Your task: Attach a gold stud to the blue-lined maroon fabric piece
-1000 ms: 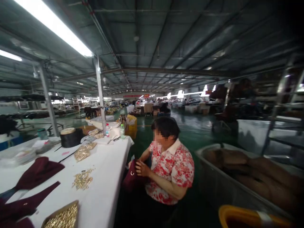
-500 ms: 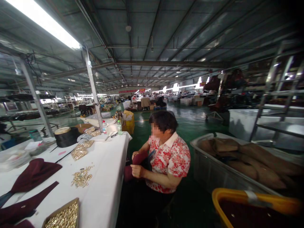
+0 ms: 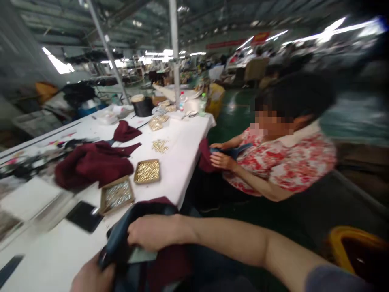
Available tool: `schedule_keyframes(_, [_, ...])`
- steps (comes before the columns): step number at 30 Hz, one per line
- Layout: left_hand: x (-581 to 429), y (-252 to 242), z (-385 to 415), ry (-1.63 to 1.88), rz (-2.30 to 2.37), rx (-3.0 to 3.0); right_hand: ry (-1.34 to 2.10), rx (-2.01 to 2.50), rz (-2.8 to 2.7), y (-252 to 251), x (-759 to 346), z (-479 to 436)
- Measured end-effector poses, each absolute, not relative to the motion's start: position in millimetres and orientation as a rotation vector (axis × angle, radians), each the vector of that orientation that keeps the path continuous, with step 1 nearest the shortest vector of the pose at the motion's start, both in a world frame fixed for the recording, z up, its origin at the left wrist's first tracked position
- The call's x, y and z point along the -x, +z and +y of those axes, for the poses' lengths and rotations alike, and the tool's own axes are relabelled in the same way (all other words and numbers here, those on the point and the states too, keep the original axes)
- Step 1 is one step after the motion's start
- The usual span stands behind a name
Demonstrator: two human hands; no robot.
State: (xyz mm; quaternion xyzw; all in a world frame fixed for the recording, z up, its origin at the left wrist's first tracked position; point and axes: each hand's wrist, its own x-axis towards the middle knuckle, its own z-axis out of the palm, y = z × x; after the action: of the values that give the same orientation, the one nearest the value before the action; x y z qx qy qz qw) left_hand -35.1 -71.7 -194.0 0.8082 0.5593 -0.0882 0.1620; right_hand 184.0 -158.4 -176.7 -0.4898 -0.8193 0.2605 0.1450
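Note:
A dark blue and maroon garment (image 3: 170,263) lies bunched at the front edge of the white table (image 3: 188,174). My right hand (image 3: 152,233) reaches in from the right, its fingers closed on the garment's blue edge, with a pale green patch beneath. At the lower left, my left hand (image 3: 94,275) grips the blue edge of the same garment; part of it is blurred. Just beyond are a box of silvery pieces (image 3: 117,195) and a box of gold pieces (image 3: 147,171). A black phone-like slab (image 3: 85,216) rests left of my hands.
Across the table corner sits a person in a red-and-white floral shirt (image 3: 282,162), holding maroon and blue cloth (image 3: 206,156). Maroon cloth (image 3: 94,164), loose gold pieces (image 3: 159,146) and a black roll (image 3: 142,106) lie on the table. A yellow tub (image 3: 343,239) stands at right.
The view has swung left and down, so the table's left part now shows. Both my hands and the garment have come into view; the floral-shirted person appears larger and farther right.

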Motion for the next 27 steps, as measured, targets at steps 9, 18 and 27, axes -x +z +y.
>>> schedule_keyframes(9, [43,-197,-71,-0.096,1.571,-2.152,0.834,1.198,-2.188,-180,-212,-148])
schedule_keyframes(18, [41,-197,-60,-0.100,1.600,-2.147,1.131,1.124,-2.214,-221,-213,-112])
schedule_keyframes(27, [30,-209,-57,-0.065,1.615,-2.228,0.446,1.162,-2.570,-204,-189,-153])
